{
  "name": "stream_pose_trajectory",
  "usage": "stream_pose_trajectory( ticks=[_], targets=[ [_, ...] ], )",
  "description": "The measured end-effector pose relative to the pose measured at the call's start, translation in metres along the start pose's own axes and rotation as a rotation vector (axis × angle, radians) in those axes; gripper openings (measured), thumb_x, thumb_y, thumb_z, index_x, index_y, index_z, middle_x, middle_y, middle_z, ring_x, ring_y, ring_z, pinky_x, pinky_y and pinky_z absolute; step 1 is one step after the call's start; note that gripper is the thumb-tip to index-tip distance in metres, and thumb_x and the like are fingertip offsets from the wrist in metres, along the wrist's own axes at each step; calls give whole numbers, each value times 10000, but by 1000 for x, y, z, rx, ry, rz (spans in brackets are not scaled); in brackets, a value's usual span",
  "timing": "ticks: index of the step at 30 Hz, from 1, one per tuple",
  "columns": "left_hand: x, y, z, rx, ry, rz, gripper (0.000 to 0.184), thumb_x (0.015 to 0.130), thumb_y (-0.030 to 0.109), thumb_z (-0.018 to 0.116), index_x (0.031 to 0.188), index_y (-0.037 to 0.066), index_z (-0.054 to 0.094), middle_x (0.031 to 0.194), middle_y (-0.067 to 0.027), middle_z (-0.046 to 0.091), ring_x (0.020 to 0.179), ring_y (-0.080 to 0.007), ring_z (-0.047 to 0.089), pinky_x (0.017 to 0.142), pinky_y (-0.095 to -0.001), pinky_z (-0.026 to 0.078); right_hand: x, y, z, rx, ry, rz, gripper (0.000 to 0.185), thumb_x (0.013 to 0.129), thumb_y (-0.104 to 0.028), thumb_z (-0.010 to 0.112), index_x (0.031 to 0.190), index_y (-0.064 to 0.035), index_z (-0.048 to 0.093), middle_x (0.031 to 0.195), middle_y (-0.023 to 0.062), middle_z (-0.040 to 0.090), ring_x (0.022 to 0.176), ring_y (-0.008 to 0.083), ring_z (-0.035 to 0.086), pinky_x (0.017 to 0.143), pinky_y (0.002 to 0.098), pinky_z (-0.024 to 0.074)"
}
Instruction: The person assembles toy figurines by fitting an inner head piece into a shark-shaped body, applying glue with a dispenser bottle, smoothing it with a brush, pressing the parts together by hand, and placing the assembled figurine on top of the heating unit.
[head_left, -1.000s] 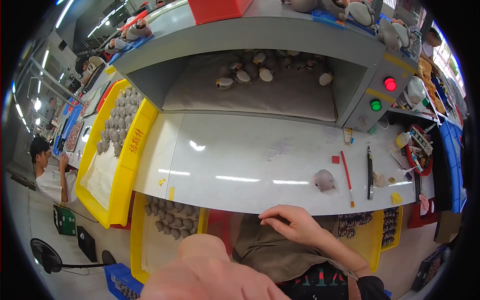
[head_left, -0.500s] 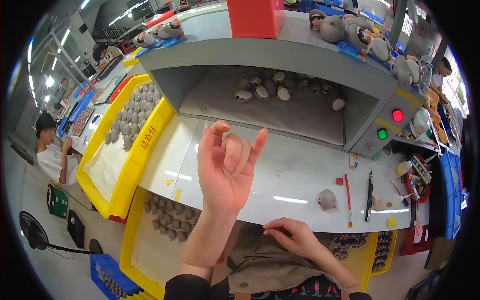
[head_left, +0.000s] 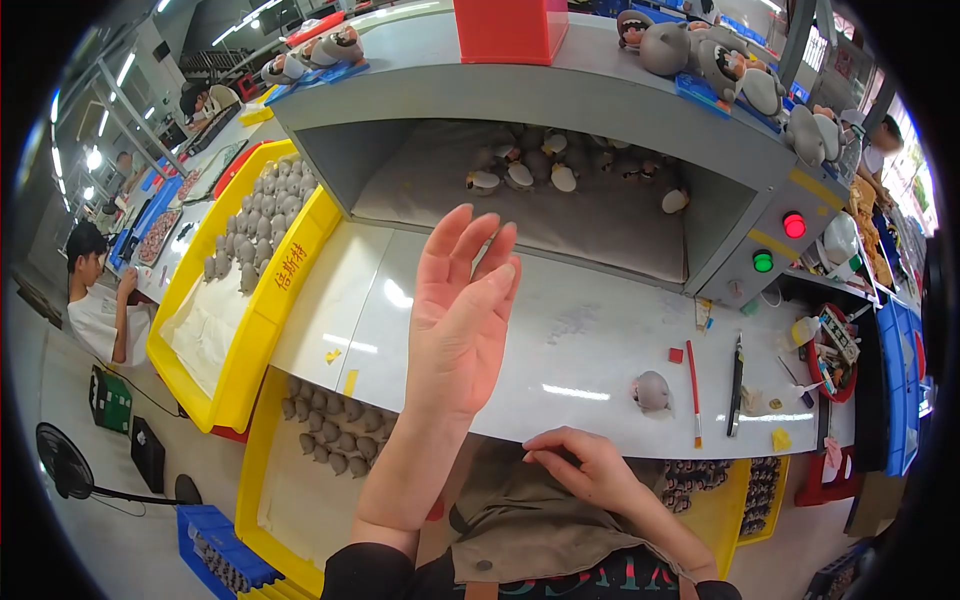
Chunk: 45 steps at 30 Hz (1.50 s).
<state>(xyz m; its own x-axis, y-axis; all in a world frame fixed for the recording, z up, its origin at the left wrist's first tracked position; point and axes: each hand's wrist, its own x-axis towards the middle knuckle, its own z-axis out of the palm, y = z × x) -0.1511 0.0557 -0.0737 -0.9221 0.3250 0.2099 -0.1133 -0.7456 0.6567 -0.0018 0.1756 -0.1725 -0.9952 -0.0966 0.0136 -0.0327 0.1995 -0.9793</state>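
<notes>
My left hand (head_left: 462, 320) is raised above the white worktop, palm turned toward me. Its fingers point up and hold nothing, and part of the hand overlaps itself. My right hand (head_left: 585, 465) rests by the front edge of the worktop, above the brown apron (head_left: 530, 520). Its fingers are loosely bent, with a gap to the thumb and nothing seen between them. To its upper right, a grey figure part (head_left: 652, 391) lies on the worktop. Beyond it are a red-handled brush (head_left: 694, 390) and a black tool (head_left: 735, 385).
A grey heating box (head_left: 520, 225) holds several small figures at the back. Yellow trays (head_left: 285, 285) of grey parts stand at left, with another yellow tray (head_left: 262, 480) below. A red container (head_left: 510, 30) and large figures (head_left: 735, 70) sit on top. A co-worker (head_left: 95, 300) sits far left.
My left hand has turned, its curled fingers straightening upward. My right hand has stayed in nearly the same place. The view has shifted slightly.
</notes>
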Motion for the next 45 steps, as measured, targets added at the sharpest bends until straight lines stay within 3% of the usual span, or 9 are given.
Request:
stream_pose_trajectory(
  ticks=[13,16,19,23,26,30,35,39,45],
  targets=[
    [1,-3,-1,27,2,-74,543,870,-24,579,1353,144,397,1295,-46,434,1271,-154,412,950,-256,406,-1,1,-1,45,-10,-10,157,902,-5,572,1053,9,612,930,90,677,882,134,656,773,244,511],
    [1,-6,-1,-37,61,-74,456,903,21,578,1330,106,441,1220,-64,534,1157,-135,511,835,-210,455,-1,-2,-3,39,-21,11,156,906,-12,569,1055,11,610,928,90,677,885,132,654,777,246,510],
    [1,-10,-6,-97,63,-121,317,956,110,535,1270,85,499,970,-15,589,764,-54,550,596,-177,426,-1,-2,-3,21,-11,21,153,910,-16,565,1053,13,609,925,90,677,886,127,650,781,246,509],
    [-5,-9,-2,-14,13,-206,240,1005,192,441,1166,50,549,614,50,406,454,-26,282,433,-194,247,-1,1,-4,59,-34,29,152,910,-16,564,1053,15,603,939,93,673,901,130,647,791,245,506],
    [-21,-20,-6,286,-111,-198,234,1005,179,432,1157,51,554,595,60,373,479,-21,285,448,-186,237,-2,-1,-5,143,-42,47,154,913,-26,559,1055,13,604,946,99,671,916,148,641,812,259,499],
    [-48,-34,-12,724,-423,-298,335,999,209,411,1240,0,516,848,4,548,784,-64,508,733,-218,430,-16,-8,-17,495,-84,28,190,930,-121,548,1033,19,625,937,118,669,925,201,632,842,312,488],
    [-78,-48,-10,384,-668,-718,481,1011,373,376,1305,8,485,956,-50,609,893,-100,561,840,-234,429,-26,-24,-29,591,-125,-90,517,898,-471,558,758,25,601,775,163,649,806,287,633,765,397,507],
    [-79,-46,-10,412,-748,-716,478,1018,344,347,1349,13,444,1107,-95,599,1035,-139,545,912,-256,418,-33,-33,-35,600,-61,-123,591,914,-534,505,747,27,588,752,175,640,710,279,641,690,388,529],
    [-83,-33,-9,477,-738,-646,444,1000,248,426,1375,11,403,1072,-75,590,1010,-151,546,921,-273,419,-38,-19,-43,736,-73,-210,462,962,-400,486,889,36,615,798,161,654,866,259,641,787,372,514]
  ],
)
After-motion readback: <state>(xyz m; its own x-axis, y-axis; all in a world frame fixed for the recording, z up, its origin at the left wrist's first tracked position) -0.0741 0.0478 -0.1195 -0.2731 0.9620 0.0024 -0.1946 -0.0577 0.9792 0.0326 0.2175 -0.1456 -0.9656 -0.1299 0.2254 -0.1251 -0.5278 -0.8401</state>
